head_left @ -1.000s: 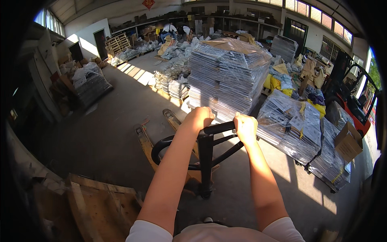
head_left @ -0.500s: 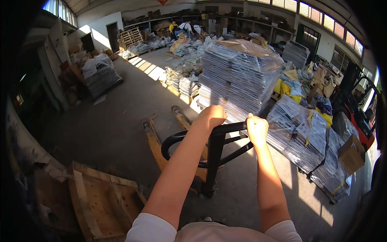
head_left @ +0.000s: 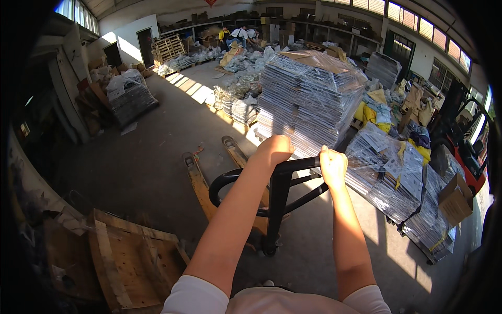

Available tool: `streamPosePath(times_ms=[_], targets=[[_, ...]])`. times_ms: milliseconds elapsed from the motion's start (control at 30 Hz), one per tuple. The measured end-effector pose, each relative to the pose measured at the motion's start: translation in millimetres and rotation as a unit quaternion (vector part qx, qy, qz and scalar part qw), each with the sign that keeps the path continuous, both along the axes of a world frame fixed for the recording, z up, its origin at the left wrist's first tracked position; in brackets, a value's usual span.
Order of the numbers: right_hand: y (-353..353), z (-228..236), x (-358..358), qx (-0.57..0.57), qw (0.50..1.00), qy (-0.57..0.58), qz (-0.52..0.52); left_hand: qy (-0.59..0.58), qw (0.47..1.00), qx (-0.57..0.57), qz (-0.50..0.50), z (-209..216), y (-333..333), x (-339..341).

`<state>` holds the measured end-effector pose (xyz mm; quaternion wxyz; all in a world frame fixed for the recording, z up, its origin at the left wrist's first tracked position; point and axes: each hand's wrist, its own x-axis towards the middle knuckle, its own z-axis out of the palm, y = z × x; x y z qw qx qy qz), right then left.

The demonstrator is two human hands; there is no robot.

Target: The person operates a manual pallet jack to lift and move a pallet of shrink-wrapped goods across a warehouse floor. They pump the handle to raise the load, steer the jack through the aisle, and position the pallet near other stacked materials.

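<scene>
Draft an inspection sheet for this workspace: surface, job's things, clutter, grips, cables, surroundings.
Surface: grey floor, partly shaded, with sunlit strips.
Job's things: pallet truck with black handle and yellow forks; forks point away, toward upper left; no load seen on their visible parts.
Clutter: tall film-wrapped stack beyond the handle; lower wrapped stacks at right, with a cardboard box; wooden panel lower left; bagged goods farther back.
Grips: left grip and right grip both closed on the black handle's top bar.
Cables: nothing seen for certain; far left is dark.
Surroundings: red forklift at right; people at the back.
</scene>
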<state>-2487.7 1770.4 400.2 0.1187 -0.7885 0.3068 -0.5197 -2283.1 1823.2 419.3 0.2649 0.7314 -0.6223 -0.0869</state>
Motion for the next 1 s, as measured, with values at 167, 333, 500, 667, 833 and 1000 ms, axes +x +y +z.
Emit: streamPosePath(times_ms=[167, 333, 500, 667, 833, 1000], targets=[[0, 0, 0, -0.011, 1.000, 0.000, 0.001, -0.003, 1.000, -0.001, 0.007, 1, 0, 0], [-1, 0, 2, -0.015, 1.000, 0.001, 0.002, -0.019, 1.000, -0.011, 0.007, 1, 2, 1], [-3, -2, 0, -0.015, 1.000, 0.001, -0.003, -0.012, 1.000, 0.017, 0.010, 6, 3, -4], [0, 0, 2, -0.019, 1.000, 0.001, -0.001, -0.013, 1.000, 0.012, 0.009, 3, 3, 1], [2, 2, 1, -0.020, 1.000, 0.000, -0.001, -0.005, 1.000, 0.017, 0.014, 5, 4, -1], [-2, -1, -5, -0.050, 0.999, -0.008, 0.004, 0.020, 0.996, 0.084, 0.012, 17, 6, -10]])
